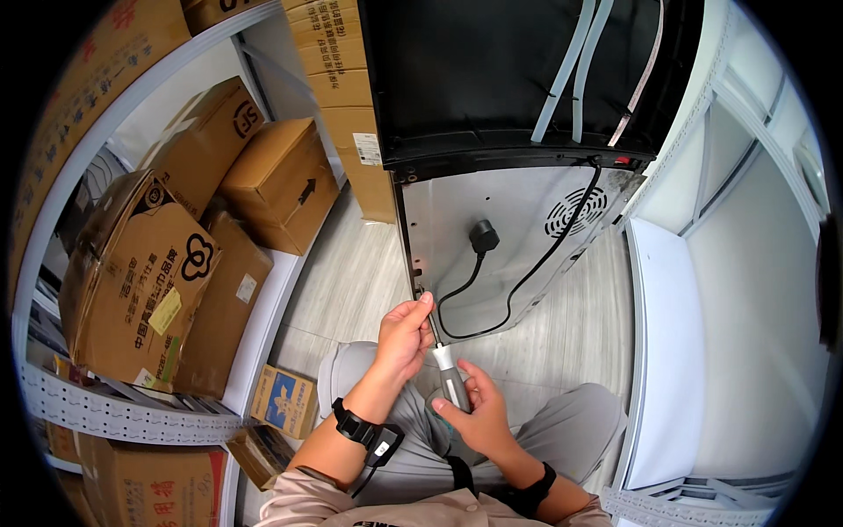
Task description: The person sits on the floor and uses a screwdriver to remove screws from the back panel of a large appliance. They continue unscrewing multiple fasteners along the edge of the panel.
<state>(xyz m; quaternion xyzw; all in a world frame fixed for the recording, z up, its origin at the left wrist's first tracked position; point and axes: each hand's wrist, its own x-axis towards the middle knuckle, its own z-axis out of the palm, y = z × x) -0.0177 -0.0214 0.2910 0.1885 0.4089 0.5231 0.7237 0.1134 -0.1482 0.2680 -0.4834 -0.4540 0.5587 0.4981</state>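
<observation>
My right hand is wrapped round the grey-and-white handle of a screwdriver, which points up and slightly left. My left hand pinches its thin metal shaft near the far end, so the tip is hidden behind the fingers. Those fingertips are at the lower left edge of the metal back panel of a tall black appliance. On that panel is a black plug, with a black power cord looping down and back up past a round vent.
Cardboard boxes crowd the shelving rack on my left. Beside the appliance stands a tall carton. A small blue-fronted box sits near my left knee. White shelving borders my right side. Pale tubes hang inside the appliance's upper part.
</observation>
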